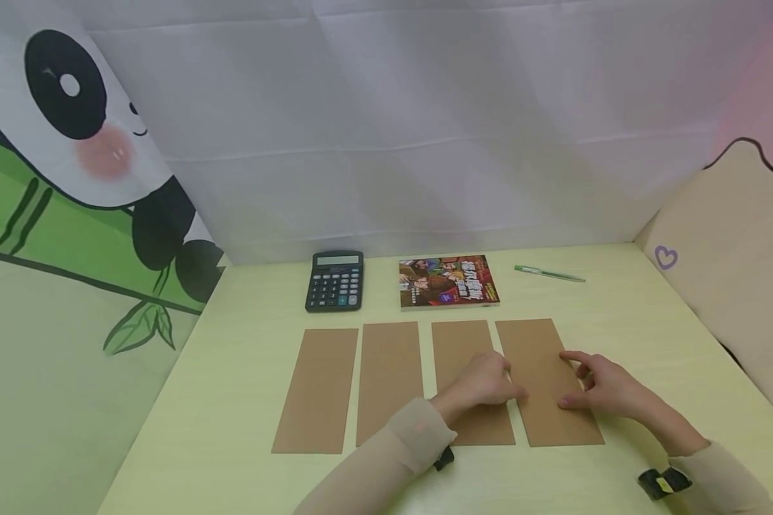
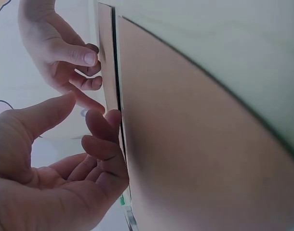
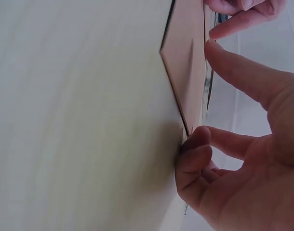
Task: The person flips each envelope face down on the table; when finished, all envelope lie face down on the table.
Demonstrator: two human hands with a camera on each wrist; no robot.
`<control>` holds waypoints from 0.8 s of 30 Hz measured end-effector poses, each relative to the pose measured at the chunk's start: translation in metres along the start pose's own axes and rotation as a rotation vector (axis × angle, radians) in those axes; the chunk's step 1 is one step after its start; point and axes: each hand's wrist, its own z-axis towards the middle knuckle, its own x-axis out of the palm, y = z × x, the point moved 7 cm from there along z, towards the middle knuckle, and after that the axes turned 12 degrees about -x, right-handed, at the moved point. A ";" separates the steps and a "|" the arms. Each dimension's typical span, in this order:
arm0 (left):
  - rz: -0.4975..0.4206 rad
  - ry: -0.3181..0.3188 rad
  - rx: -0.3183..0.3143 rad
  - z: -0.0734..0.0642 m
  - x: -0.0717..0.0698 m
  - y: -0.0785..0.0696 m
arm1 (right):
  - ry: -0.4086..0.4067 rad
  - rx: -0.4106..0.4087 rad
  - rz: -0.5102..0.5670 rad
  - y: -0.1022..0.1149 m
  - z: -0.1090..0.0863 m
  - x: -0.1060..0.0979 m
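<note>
Several brown cardboard rectangles lie flat in a row. Over the right part of the row is my left hand point(image 1: 486, 380), its thumb extended onto the left edge of the rightmost cardboard piece point(image 1: 537, 372). In the left wrist view this hand's fingers point(image 2: 106, 147) bend loosely beside the cardboard edge. At the opposite edge of that piece, my right hand point(image 1: 608, 386) rests its thumb on the surface and its index fingertip at the border. The right wrist view shows its other fingers point(image 3: 193, 163) bent at the edge. Partly under my left hand and forearm lies the neighbouring cardboard piece point(image 1: 460, 347).
Further left lie two more cardboard pieces, the leftmost point(image 1: 315, 390) and its neighbour point(image 1: 389, 365). Behind the row are a black calculator point(image 1: 335, 281), a colourful book point(image 1: 449, 281) and a green pen point(image 1: 550, 273). A white curtain point(image 1: 386, 143) borders the table's point(image 1: 187, 400) back edge.
</note>
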 end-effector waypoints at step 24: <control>-0.264 -0.175 0.068 -0.048 -0.085 0.104 | -0.083 -0.002 -0.083 -0.010 -0.011 -0.023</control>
